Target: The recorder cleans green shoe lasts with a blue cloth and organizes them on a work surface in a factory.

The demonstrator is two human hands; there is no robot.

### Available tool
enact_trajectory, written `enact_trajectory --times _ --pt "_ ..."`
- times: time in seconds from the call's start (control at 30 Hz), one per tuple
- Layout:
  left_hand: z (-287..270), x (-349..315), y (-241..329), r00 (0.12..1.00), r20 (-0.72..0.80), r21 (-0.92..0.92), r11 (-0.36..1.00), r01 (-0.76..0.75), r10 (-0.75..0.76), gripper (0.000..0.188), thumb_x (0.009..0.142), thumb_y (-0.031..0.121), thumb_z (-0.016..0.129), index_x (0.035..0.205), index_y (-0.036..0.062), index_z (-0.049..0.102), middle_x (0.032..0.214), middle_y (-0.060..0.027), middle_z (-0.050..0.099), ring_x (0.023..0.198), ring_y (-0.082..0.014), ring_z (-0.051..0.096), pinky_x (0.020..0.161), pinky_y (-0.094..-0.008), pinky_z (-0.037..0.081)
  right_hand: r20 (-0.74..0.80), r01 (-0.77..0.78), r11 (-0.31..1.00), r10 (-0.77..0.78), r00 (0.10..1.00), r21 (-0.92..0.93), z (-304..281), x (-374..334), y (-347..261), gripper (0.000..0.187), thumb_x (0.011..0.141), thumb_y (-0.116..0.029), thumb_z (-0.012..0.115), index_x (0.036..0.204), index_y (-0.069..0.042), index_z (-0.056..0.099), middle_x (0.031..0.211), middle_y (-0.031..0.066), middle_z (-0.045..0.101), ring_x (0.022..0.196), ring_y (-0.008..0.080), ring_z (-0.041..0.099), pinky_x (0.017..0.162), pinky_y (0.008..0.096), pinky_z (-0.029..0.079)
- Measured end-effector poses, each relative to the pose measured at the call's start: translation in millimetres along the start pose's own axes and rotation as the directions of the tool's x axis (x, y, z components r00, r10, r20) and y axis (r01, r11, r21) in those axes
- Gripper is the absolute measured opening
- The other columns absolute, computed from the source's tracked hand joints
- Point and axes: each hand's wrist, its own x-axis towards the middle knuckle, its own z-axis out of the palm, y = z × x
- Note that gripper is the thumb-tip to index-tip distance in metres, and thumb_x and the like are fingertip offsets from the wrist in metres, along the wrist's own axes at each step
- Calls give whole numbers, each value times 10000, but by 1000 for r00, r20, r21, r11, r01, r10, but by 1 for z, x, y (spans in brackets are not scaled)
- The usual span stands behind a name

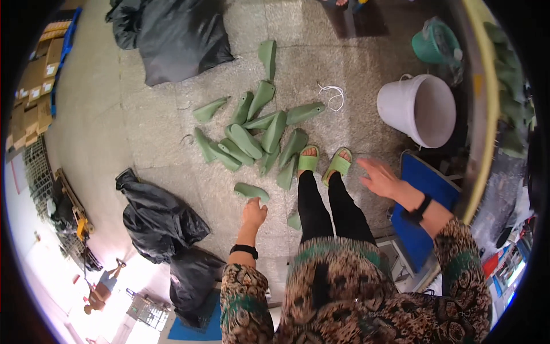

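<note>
My left hand (254, 212) reaches forward at the centre, its fingers closed at the near edge of a green shoe last (250, 190). Part of the grip is hidden behind the hand. Out to the right, my right hand (379, 179) holds nothing, with its fingers stretched and apart. In front of my feet lies a loose pile of green shoe lasts (244, 141), several resting on one another and pointing different ways. One more shoe last (267, 57) lies at the far end of the pile. Beside my left leg, another green last (294, 221) shows only in part.
Black plastic bags lie at the far left (180, 40) and near left (154, 223). To the right are a white bucket (395, 109), a teal basket (429, 49) and a blue panel (421, 209). White cord (332, 97) lies on the floor. A person (102, 289) is at lower left.
</note>
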Motion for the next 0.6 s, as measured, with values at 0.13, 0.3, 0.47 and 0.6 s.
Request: enact_trajectory --times 0.13,0.3,0.47,0.6 --pt "58 117 -9 979 -119 -92 980 -177 166 554 718 210 679 1201 13 491 1138 -234 548 1053 -384 527 885 -435 429 120 106 958 -76 990 -267 102 147 80 437 768 -30 518 1195 -2 428 1107 194 537 1065 355 500 890 445 386" --pt "104 281 14 906 -330 -76 950 -304 264 665 674 179 720 1226 -24 412 1163 -262 495 1081 -406 478 919 -424 401 -19 163 880 -191 981 -446 171 286 147 654 710 59 541 1320 -3 316 1292 217 401 1208 369 389 977 445 347" --pt "142 367 32 926 -374 -17 998 -68 57 724 582 272 805 1134 -17 437 1142 -229 514 1067 -375 506 905 -416 420 -113 73 780 -181 977 -621 239 322 217 542 731 10 605 1238 -17 415 1230 195 468 1144 348 463 915 430 408" --pt "129 364 29 980 -196 -20 1000 3 -7 766 540 324 827 1124 1 451 1103 -214 547 1008 -367 554 863 -409 451 2 -113 932 121 993 -345 256 292 201 220 788 -157 621 919 -5 532 855 164 620 832 346 606 719 460 477"
